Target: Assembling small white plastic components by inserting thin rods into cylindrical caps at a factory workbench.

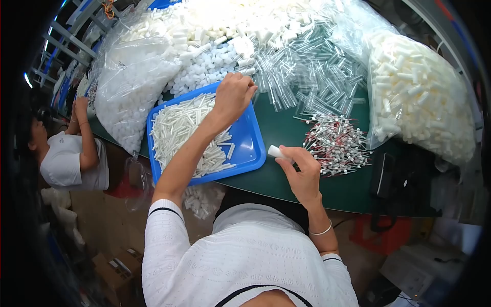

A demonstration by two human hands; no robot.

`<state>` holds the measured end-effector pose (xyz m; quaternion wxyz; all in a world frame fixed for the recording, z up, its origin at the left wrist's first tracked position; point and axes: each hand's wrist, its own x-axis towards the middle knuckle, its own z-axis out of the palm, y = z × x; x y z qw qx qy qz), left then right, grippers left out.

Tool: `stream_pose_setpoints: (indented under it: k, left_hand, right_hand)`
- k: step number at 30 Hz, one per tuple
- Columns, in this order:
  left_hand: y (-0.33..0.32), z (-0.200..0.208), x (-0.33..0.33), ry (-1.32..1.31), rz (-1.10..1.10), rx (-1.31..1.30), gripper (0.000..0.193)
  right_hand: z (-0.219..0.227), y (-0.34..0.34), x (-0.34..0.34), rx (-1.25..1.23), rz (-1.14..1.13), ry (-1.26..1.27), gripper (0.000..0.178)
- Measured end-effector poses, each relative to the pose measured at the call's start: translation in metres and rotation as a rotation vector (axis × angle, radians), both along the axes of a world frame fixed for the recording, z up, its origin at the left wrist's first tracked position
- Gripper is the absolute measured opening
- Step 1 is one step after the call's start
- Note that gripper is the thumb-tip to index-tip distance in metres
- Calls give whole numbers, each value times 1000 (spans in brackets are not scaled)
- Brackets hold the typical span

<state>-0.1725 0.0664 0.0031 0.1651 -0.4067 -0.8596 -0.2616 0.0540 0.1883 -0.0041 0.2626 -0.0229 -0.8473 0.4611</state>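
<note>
My right hand point(303, 176) is above the table's near edge, thumb and fingers pinching a short white cylinder point(276, 152). My left hand point(233, 97) reaches over the far right corner of a blue tray point(254, 140), fingers curled together; what they hold, if anything, is hidden. Many thin white sticks point(176, 135) fill the left part of that tray. Just beyond my left hand lie small white caps point(207, 64) and a heap of clear tubes point(312, 66). Right of my right hand is a pile of small white-tipped pieces with red parts and thin pins point(337, 143).
A large clear bag of white cylinders point(419, 92) stands at the right, beside a black case point(383, 174). Another clear bag point(128, 92) holds white caps at the left. Loose white cylinders point(199, 25) cover the green table's point(279, 125) far side. Another person point(76, 148) works at far left.
</note>
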Motion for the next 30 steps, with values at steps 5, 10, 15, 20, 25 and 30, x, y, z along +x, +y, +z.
stream_pose_setpoints:
  k: [5, 10, 15, 20, 25, 30]
  left_hand:
    - [25, -16, -35, -36, 177, -322, 30]
    - [22, -10, -28, -265, 189, 185, 27]
    - [-8, 24, 53, -982, -323, 691, 16]
    - [-42, 26, 129, -1318, -582, 356, 30]
    - [-58, 23, 138, -1230, -520, 232, 29]
    - [-62, 22, 146, -862, -488, 39, 33]
  right_hand:
    - [1, -4, 10, -41, -25, -22, 23]
    - [7, -2, 14, -74, -29, 30, 26]
    - [24, 18, 17, -114, -67, 36, 26]
    - [27, 13, 23, -168, 68, 28, 26]
    - [25, 8, 28, -53, 184, -78, 23]
    - [28, 1, 25, 242, 248, -62, 29]
